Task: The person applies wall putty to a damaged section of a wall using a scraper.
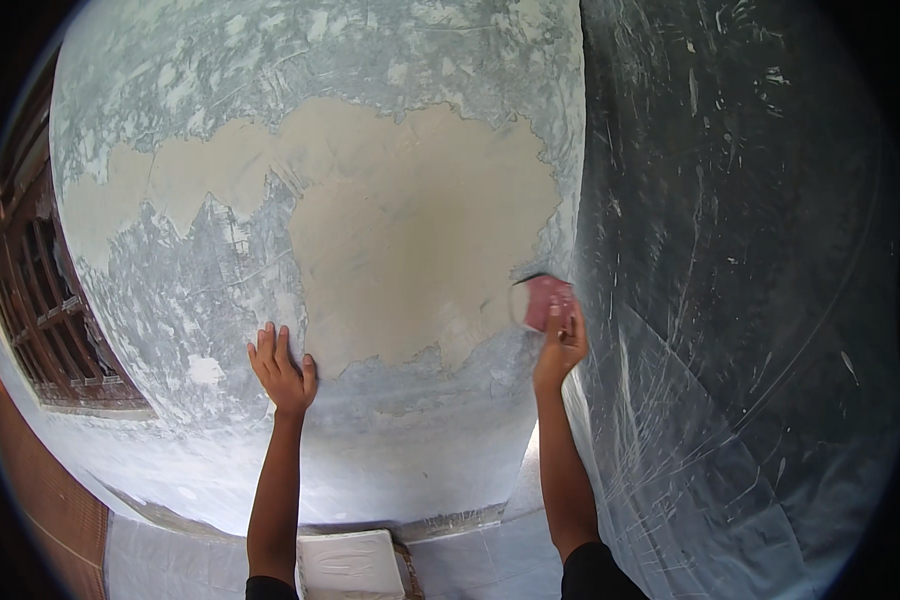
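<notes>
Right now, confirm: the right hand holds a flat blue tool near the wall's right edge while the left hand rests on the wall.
Wrong colour: the head view shows the flat tool is reddish, not blue. The rest stands: right hand holding it, left hand on the wall.

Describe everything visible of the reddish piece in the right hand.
The reddish piece is flat and roughly angular, with a dark upper edge and a pale left side. It looks slightly blurred; its material is unclear. The right hand grips it from below, fingers over its face. It sits by the beige patch's lower right edge, near the dark sheet.
</notes>
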Motion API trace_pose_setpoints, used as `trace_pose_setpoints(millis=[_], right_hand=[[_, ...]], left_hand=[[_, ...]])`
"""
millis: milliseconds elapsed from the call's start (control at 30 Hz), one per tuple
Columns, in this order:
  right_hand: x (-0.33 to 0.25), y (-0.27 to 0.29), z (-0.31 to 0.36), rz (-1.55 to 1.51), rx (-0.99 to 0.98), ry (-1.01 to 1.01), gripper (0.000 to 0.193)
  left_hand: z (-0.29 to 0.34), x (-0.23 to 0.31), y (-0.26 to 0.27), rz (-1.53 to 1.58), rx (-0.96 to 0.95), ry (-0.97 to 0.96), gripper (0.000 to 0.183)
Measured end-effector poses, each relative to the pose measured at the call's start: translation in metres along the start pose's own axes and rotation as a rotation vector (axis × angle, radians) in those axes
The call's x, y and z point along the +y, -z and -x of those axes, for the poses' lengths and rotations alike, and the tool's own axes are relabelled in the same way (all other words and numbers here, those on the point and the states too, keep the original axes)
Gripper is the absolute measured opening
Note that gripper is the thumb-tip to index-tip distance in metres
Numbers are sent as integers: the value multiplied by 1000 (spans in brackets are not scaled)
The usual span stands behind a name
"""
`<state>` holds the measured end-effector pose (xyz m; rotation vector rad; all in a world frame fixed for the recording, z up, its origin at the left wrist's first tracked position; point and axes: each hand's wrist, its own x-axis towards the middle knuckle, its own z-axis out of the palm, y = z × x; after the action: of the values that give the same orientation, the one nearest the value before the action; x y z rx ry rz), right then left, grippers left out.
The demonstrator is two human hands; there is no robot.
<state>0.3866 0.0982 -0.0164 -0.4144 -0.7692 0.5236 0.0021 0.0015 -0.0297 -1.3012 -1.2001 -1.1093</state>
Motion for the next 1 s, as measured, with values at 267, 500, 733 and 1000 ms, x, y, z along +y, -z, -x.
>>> trace_pose_setpoints(millis=[267, 500, 733, 1000], right_hand=[[11, 3, 15, 288, -246, 82, 41], [-5, 3, 5, -130, 60, 14, 38], [20, 0, 10, 173, -145, 89, 41], [4, -2, 18, 172, -160, 96, 40]], left_hand=[[-1, 0, 1, 4, 2, 4, 50], [0, -1, 2, 12, 5, 5, 49], [-1, 0, 0, 23, 9, 4, 50], [0, -1, 1, 20, -13, -4, 51]])
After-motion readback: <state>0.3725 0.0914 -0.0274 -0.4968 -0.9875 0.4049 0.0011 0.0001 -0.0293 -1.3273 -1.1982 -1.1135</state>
